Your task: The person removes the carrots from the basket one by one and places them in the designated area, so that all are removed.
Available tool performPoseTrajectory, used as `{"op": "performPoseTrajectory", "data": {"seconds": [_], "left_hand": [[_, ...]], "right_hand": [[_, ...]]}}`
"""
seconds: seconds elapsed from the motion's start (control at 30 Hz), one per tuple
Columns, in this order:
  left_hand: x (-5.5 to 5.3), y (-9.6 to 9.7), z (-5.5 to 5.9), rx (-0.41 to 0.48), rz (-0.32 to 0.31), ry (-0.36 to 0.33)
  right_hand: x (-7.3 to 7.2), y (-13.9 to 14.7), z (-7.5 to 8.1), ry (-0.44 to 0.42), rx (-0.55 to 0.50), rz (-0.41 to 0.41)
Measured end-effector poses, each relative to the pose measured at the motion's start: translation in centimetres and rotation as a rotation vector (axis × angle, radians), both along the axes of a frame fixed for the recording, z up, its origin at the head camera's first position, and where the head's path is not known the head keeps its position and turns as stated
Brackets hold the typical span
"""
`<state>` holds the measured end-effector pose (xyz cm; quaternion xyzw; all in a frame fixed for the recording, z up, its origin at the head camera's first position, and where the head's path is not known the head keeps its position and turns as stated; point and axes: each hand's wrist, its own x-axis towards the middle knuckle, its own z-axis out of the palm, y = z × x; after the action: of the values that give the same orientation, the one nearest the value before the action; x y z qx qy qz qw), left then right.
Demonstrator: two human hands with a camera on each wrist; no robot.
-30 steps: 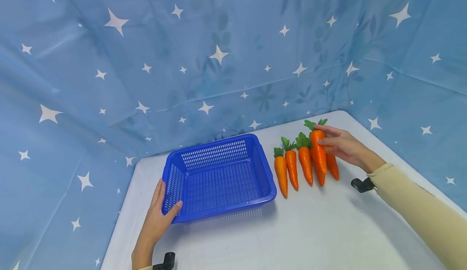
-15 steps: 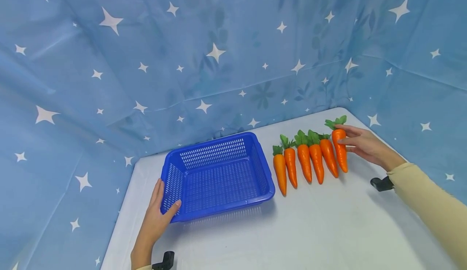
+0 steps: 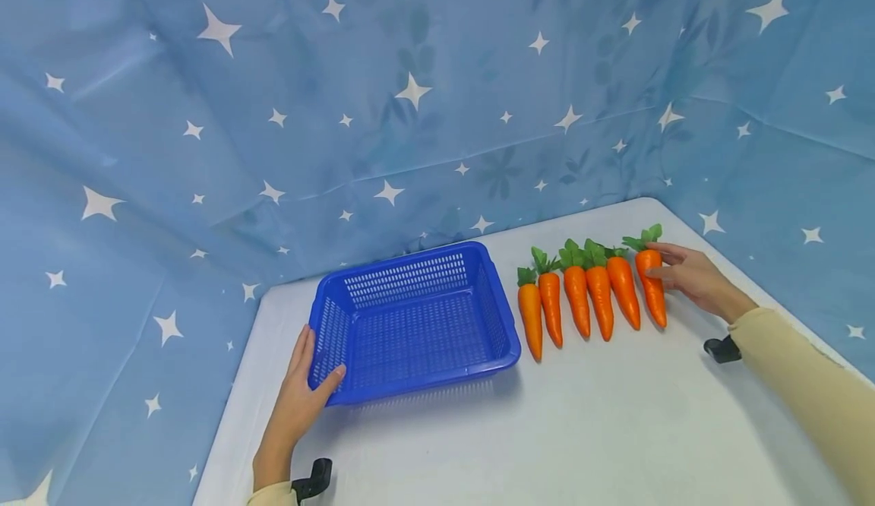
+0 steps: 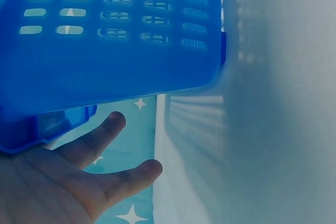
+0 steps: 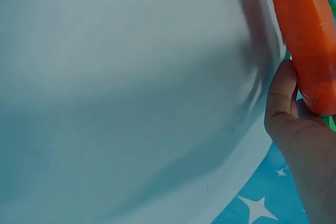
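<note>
A blue plastic basket (image 3: 417,331) with slotted walls stands on the white table, nothing inside it. My left hand (image 3: 294,396) grips its front left corner, thumb over the rim and fingers along the outside; two of those fingers (image 4: 131,179) extend straight past the wall in the left wrist view. Right of the basket, glossy orange carrots (image 3: 576,301) with green leafy tops lie in a slanting row, tips toward me. My right hand (image 3: 697,282) holds the rightmost carrot (image 3: 652,293) near its top, with the thumb on its side. The right wrist view shows this carrot (image 5: 310,40) close up.
A white cloth covers the table (image 3: 547,438). Behind and along both sides hangs a blue curtain (image 3: 437,111) with white stars. A small black device (image 3: 722,350) is strapped at the right wrist, another black device (image 3: 314,479) at the left.
My right hand has carried a carrot rightward from above the others and lowered it to the right end of the row. The left hand stays at the basket's corner.
</note>
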<state>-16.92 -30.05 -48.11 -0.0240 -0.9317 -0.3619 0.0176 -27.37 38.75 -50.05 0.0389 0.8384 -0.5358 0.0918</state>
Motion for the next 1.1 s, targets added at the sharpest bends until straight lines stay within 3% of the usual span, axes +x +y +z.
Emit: {"op": "performPoseTrajectory", "data": {"seconds": [0.2, 0.53, 0.73, 1.1], "left_hand": [[-0.1, 0.0, -0.1, 0.001, 0.001, 0.003], [-0.1, 0.0, 0.0, 0.004, 0.000, -0.003], [0.0, -0.1, 0.2, 0.003, -0.012, 0.007], [0.0, -0.1, 0.2, -0.010, -0.014, 0.008]], "right_hand": [[0.0, -0.1, -0.9, 0.011, 0.107, -0.005], [0.3, -1.4, -0.8, 0.055, 0.309, -0.037], [0.9, -2.1, -0.9, 0.073, 0.332, -0.033], [0.7, -1.9, -1.7, 0.075, 0.430, -0.021]]}}
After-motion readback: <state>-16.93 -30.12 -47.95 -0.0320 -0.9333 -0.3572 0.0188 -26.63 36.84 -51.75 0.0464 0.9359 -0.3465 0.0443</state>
